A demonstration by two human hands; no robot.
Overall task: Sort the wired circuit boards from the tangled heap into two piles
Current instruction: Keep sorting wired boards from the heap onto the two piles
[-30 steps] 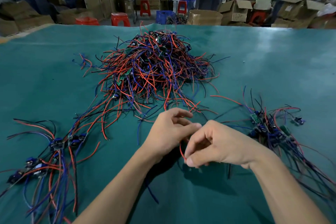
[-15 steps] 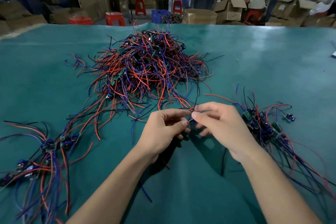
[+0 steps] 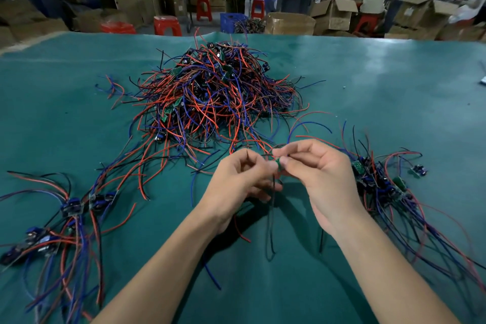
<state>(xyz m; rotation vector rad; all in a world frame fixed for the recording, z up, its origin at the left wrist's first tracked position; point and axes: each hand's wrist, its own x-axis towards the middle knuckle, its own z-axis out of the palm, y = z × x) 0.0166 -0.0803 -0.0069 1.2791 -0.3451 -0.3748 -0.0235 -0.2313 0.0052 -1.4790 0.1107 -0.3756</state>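
While the green table (image 3: 368, 102) spreads wide under you, the tangled heap (image 3: 213, 95) sits at its middle, far of your hands; one sorted pile (image 3: 60, 216) lies at your left, another pile (image 3: 386, 187) at your right; your left hand (image 3: 236, 184) and right hand (image 3: 320, 173) together pinch a small green board (image 3: 277, 163), raised between the piles, its wires (image 3: 271, 218) dangling.
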